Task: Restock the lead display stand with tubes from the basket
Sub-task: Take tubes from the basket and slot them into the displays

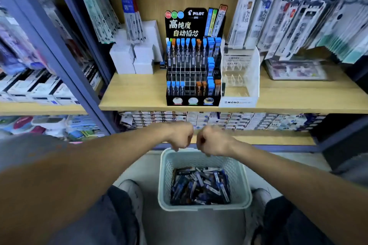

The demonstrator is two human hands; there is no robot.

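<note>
Head view: left hand [180, 135] and right hand [212, 141], fingers curled, any contents of either grip indiscernible, hover above the basket [242, 175] of lead tubes [200, 185]; Pilot display stand [194, 69] on shelf [139, 93].

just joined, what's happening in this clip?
A person is restocking a black lead display stand on a wooden shelf. A pale basket of lead tubes sits on the floor between their feet. The left hand and right hand hover over its far rim, fingers curled; whether either holds a tube cannot be told. The stand's top row is mostly full; the middle row and part of the bottom row stand empty.
</note>
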